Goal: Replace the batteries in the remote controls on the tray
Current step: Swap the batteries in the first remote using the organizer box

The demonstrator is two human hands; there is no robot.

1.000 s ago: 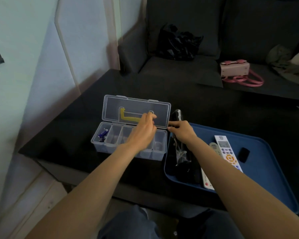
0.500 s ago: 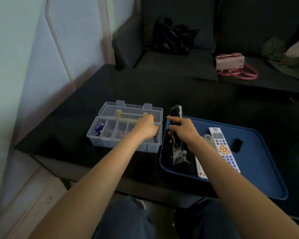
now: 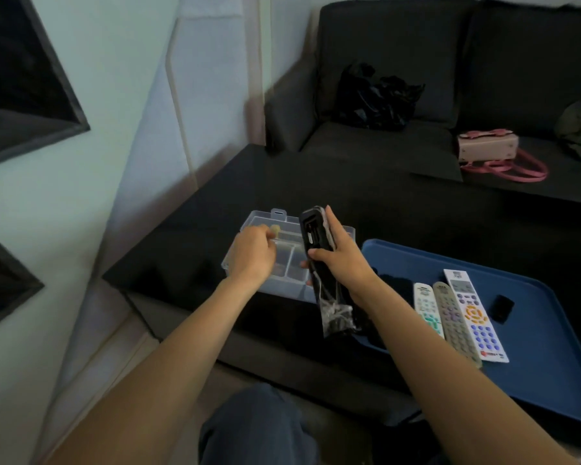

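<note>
Right hand clamps long black plastic remote mid-body; rigid, light, slick. Left hand, beside it, fingers curled over clear plastic box; contents unseen.

Left hand curled, knuckles up; right hand gripping, index extended.

- The right hand grips a black remote, held upright in a clear plastic sleeve, its back facing the camera.
- The left hand, fingers curled, is over a clear compartment box on the black table; what it holds cannot be made out.
- Three pale remotes lie side by side on the blue tray: a white one, a grey one, and a white one with orange buttons.
- A small black piece lies beside them.
- A pink handbag sits on the dark sofa.
</note>
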